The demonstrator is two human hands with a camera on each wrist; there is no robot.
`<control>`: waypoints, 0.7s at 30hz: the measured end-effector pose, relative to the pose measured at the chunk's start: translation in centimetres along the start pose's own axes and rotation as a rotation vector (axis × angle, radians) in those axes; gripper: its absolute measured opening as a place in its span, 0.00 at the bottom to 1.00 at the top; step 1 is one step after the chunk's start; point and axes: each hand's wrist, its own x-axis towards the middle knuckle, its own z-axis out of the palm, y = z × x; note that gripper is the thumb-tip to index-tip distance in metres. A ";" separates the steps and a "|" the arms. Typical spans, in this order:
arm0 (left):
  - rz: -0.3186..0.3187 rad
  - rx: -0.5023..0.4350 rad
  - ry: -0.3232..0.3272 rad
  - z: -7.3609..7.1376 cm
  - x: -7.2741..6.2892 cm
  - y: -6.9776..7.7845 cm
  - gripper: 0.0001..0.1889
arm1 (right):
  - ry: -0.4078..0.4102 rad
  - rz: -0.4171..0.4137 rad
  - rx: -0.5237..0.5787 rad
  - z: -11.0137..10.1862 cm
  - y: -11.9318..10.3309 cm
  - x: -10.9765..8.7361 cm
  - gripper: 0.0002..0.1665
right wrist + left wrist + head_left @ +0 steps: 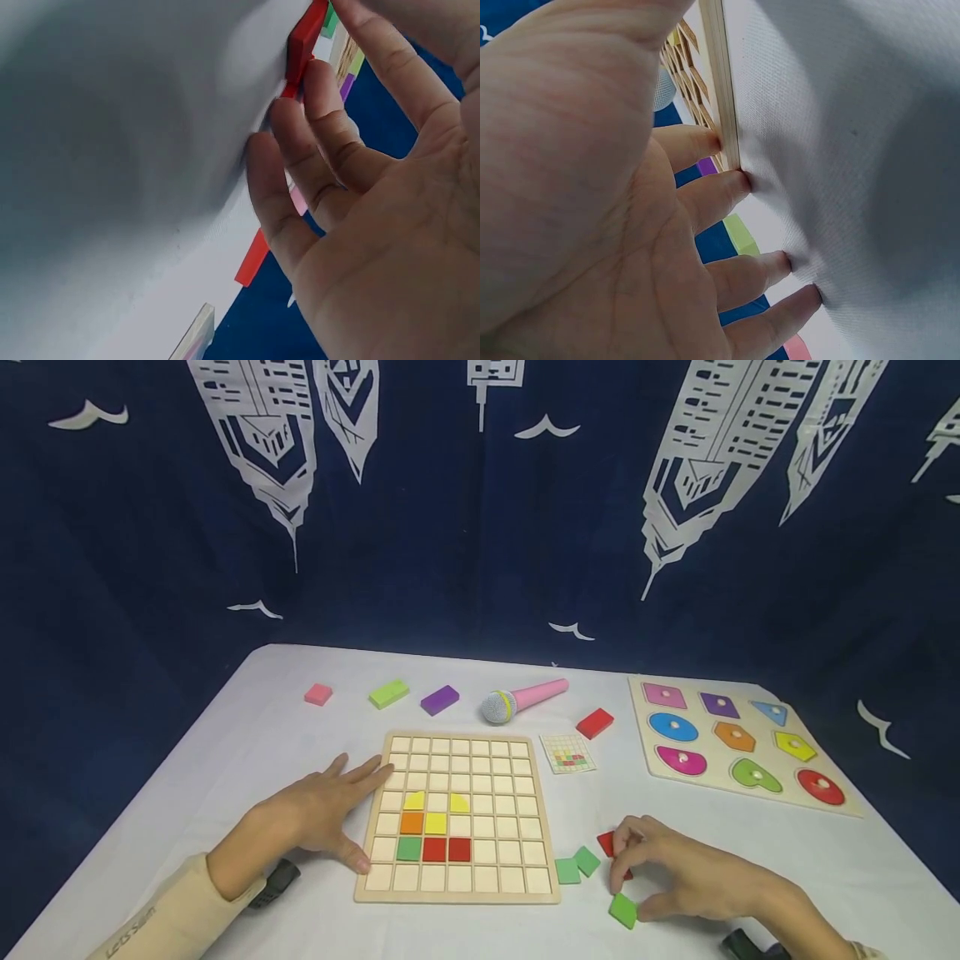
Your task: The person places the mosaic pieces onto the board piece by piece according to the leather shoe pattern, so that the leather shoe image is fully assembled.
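Left hand point(318, 814) flat, fingers spread, resting on the table point(225, 760) against the grid board's point(457, 893) 9 o'clock edge. The board holds yellow, orange, green and red tiles at its lower left. Right hand point(675, 872), fingers curled, pinches a red tile point(606, 842) at the board's 4 o'clock; green tiles point(577, 866) lie just beside.

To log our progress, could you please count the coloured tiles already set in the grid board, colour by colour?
Yellow tiles: 3
Orange tile: 1
Green tile: 1
Red tiles: 2
Total: 7
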 end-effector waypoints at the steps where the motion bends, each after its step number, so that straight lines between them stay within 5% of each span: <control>1: 0.000 0.000 0.000 0.0 0.0 0.0 0.67 | 0.004 -0.005 -0.012 0.0 -0.1 0.1 0.15; 8: 0.004 0.008 -0.007 -0.1 0.0 0.0 0.67 | 0.031 -0.070 -0.032 0.0 -1.5 1.4 0.13; 15: 0.017 0.004 0.002 0.0 0.0 -0.2 0.67 | 0.046 -0.203 -0.003 -0.2 -4.0 4.9 0.12; 21: 0.016 0.002 0.004 0.1 0.1 0.0 0.67 | 0.092 -0.188 -0.104 0.1 -6.5 8.3 0.10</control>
